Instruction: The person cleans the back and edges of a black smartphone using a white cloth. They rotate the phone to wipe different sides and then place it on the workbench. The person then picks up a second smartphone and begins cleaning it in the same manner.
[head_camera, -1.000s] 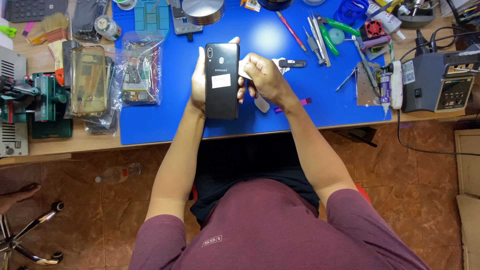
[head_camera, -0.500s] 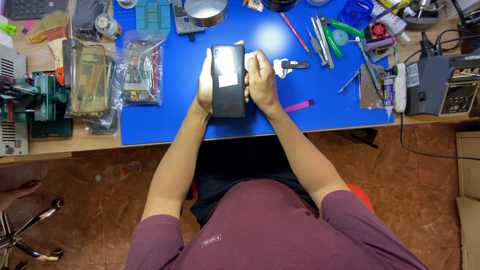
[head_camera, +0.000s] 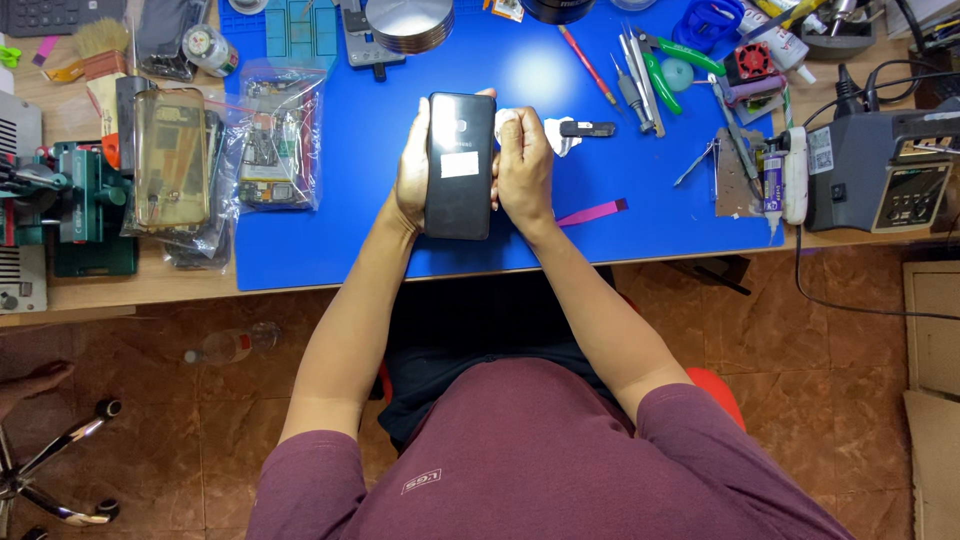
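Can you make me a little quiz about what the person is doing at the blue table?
1. True or false: both hands are on the black phone.
2. What colour is the mat under the hands? A red, B blue, C yellow.
3. Which hand has a white cloth in its grip?

Key:
1. True: the left hand and the right hand each clasp one side.
2. B.
3. The right hand.

Your one head camera looks straight down from well above your hands (head_camera: 470, 170) gripping the phone (head_camera: 459, 165), bench beyond.
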